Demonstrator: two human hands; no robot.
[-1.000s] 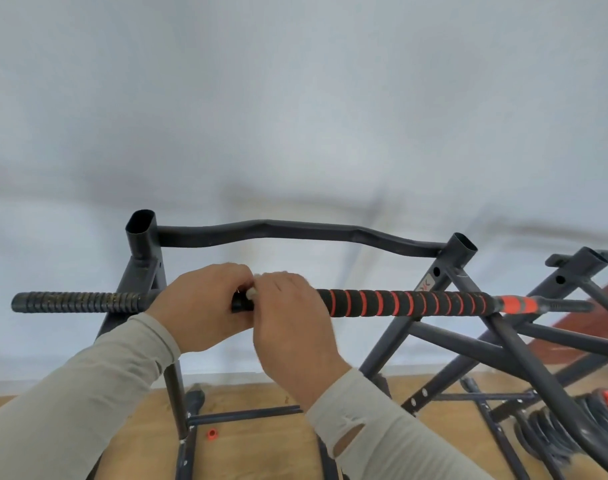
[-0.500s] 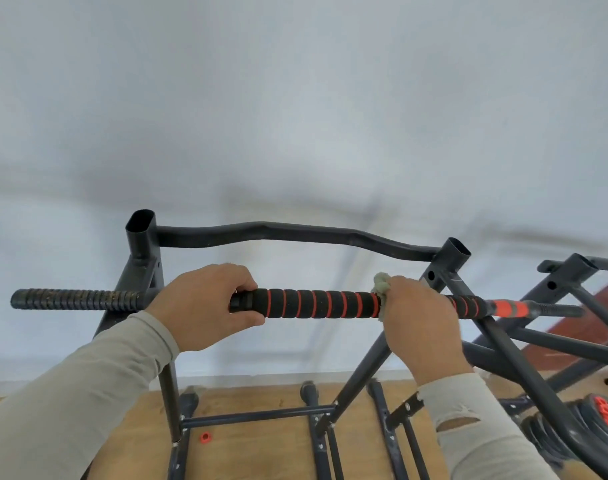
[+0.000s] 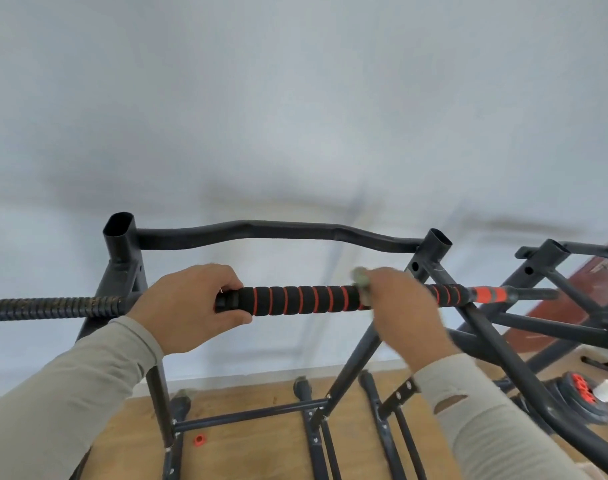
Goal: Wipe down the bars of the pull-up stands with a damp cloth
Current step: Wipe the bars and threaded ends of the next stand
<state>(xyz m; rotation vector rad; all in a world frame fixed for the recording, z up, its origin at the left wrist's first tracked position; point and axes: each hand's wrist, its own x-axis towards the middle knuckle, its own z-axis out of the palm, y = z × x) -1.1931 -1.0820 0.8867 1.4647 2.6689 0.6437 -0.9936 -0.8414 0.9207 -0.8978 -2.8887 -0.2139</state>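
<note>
I take the foam grip bar (image 3: 295,300), the black-and-orange ringed one running across the near side of the pull-up stand (image 3: 122,265), as my landmark. My left hand (image 3: 188,306) is wrapped round its left end, where the foam stops, and it has not shifted in the last second; it is steadying the bar. My right hand (image 3: 399,303) is closed round the bar with the damp cloth (image 3: 361,278) bunched inside it, a grey-green tuft showing at the thumb side. 1 second ago that hand was tight against the left one. Half a second ago it had slid most of the way toward the bar's right end. Now it is blurred and sits slightly back toward the middle, so I judge the stroke has reversed and I am on the return pass.

That leaves the 2 hands apart, with about 7 orange rings of foam bare between them. I read this stretch as wiped once and getting its second rub. Still to do, by my judgement: the short foam stretch and orange collar (image 3: 486,294) right of my right hand, the ribbed black grip (image 3: 53,306) left of my left hand, which looks scuffed and dirty, and the wavy top bar (image 3: 261,230) behind the landmark. A second stand (image 3: 545,268) sits further right of the bar and I cannot tell whether it has been cleaned.
</note>
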